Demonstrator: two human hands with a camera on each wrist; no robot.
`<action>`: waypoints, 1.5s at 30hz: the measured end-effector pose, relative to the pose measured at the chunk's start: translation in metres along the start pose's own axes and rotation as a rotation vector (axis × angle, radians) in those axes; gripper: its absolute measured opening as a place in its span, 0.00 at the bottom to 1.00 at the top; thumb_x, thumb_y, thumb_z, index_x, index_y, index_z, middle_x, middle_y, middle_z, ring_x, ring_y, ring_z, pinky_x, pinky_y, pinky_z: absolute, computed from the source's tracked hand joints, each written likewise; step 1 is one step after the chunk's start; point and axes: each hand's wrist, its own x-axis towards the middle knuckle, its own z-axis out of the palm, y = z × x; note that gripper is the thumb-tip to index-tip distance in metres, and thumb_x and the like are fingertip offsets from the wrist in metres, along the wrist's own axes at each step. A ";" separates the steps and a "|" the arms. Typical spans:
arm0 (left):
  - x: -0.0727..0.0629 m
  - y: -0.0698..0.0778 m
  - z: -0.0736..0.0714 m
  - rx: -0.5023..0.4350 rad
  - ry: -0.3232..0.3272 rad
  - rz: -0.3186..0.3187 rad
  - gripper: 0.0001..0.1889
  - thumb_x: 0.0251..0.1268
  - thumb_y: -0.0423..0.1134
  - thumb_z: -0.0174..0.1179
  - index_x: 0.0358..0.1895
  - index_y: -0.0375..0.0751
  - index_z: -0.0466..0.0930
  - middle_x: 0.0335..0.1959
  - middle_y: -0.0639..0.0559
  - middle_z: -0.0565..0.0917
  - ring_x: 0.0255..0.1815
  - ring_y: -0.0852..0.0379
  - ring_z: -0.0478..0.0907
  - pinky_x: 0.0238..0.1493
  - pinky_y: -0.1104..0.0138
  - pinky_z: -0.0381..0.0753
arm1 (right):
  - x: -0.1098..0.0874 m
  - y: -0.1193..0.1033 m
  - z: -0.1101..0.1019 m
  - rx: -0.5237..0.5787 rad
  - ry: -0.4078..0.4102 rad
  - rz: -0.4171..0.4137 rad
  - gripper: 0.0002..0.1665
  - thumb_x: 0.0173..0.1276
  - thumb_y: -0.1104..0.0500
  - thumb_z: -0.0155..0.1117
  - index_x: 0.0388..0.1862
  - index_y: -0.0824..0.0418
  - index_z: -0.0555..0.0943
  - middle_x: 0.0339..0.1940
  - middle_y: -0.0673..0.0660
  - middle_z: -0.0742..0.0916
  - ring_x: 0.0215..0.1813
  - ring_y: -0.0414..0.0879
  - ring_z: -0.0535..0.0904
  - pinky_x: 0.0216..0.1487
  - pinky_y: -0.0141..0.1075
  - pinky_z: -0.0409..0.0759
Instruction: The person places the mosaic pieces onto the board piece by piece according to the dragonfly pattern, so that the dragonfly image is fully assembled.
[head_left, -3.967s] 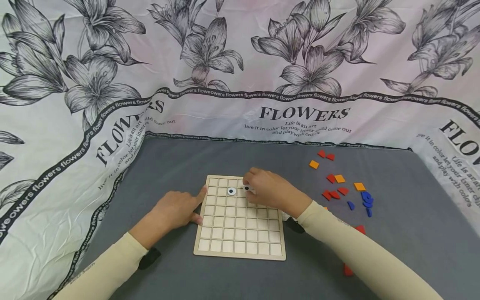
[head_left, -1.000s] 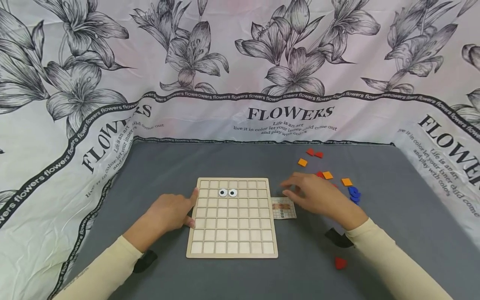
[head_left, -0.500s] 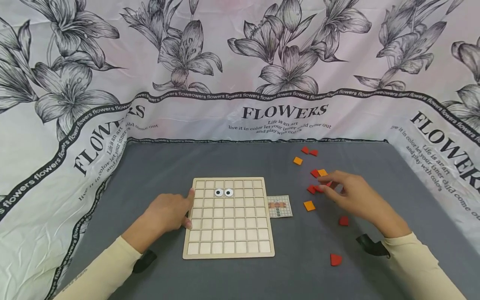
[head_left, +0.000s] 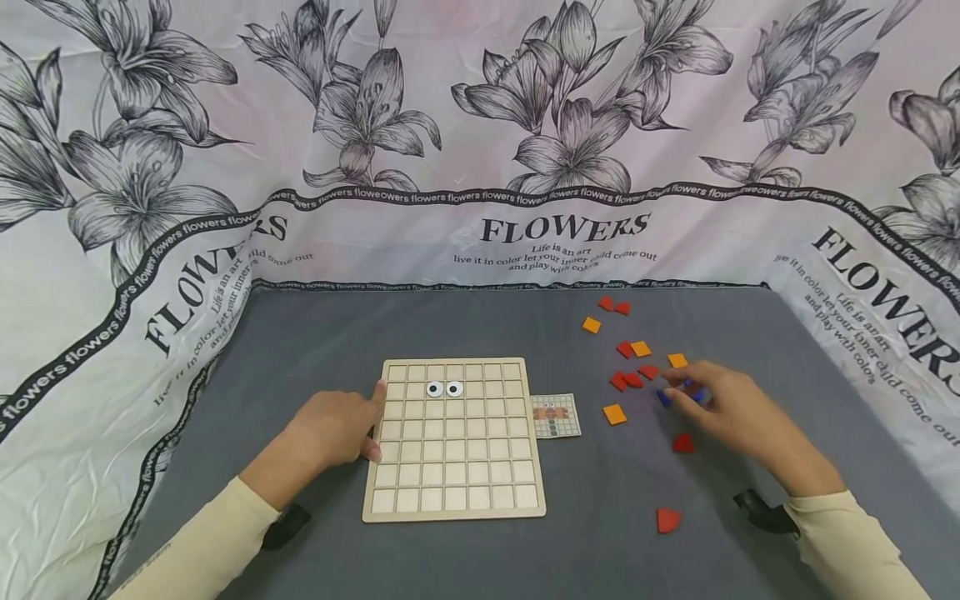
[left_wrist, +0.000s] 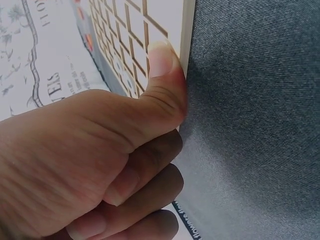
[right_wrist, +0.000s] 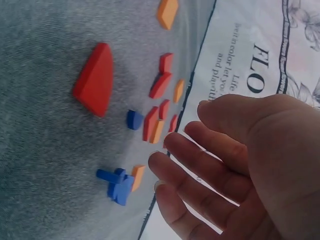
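Note:
A wooden grid board lies on the grey cloth. Two white eye discs with black pupils sit side by side in its second row. My left hand holds the board's left edge; in the left wrist view the thumb lies over the rim and the other visible fingers are curled. My right hand hovers by the blue pieces, fingers apart and loosely bent. In the right wrist view nothing is between those fingers, and the small blue pieces lie on the cloth beyond them.
A printed pattern card pokes out from the board's right side. Red pieces and orange squares are scattered on the right. A flower-printed fabric rises behind the table.
The second eye disc has been let go on the board, beside the first. My right hand has moved right, past the card, to the blue pieces. My left hand stays at the board's edge.

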 end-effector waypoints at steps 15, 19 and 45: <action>0.000 0.004 0.000 0.009 0.013 0.006 0.50 0.59 0.53 0.75 0.78 0.26 0.65 0.31 0.42 0.86 0.32 0.51 0.81 0.35 0.54 0.82 | 0.018 -0.007 0.020 -0.099 -0.026 -0.109 0.23 0.70 0.65 0.75 0.63 0.57 0.86 0.61 0.59 0.86 0.64 0.59 0.81 0.61 0.59 0.81; 0.000 0.003 0.001 0.003 0.013 0.002 0.51 0.60 0.53 0.74 0.79 0.26 0.64 0.30 0.43 0.86 0.30 0.53 0.79 0.34 0.55 0.80 | 0.023 -0.009 0.021 -0.146 -0.048 -0.134 0.25 0.68 0.67 0.76 0.63 0.55 0.87 0.62 0.57 0.87 0.67 0.58 0.80 0.63 0.58 0.81; 0.000 0.000 0.005 0.030 0.023 0.011 0.50 0.60 0.54 0.74 0.78 0.25 0.64 0.30 0.42 0.86 0.30 0.52 0.78 0.34 0.55 0.81 | 0.034 -0.011 0.032 -0.234 -0.091 -0.137 0.23 0.66 0.62 0.79 0.59 0.60 0.87 0.56 0.61 0.88 0.59 0.60 0.84 0.58 0.59 0.83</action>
